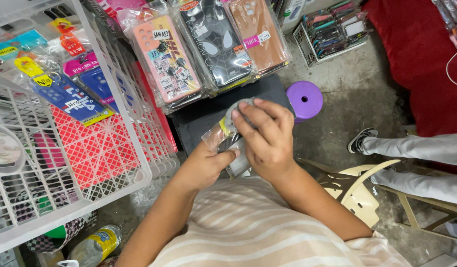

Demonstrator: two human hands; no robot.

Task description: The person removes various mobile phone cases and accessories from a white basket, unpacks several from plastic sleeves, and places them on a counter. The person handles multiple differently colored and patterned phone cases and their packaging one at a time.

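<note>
While both hands, left (206,165) and right (268,136), pinch the grey phone case in its clear crinkly plastic sleeve (228,132), it looks light, slippery, best gripped by its stiff edges.

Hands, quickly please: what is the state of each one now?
Left hand: closed, pinching the clear plastic sleeve.
Right hand: closed on the phone case in that sleeve.
</note>
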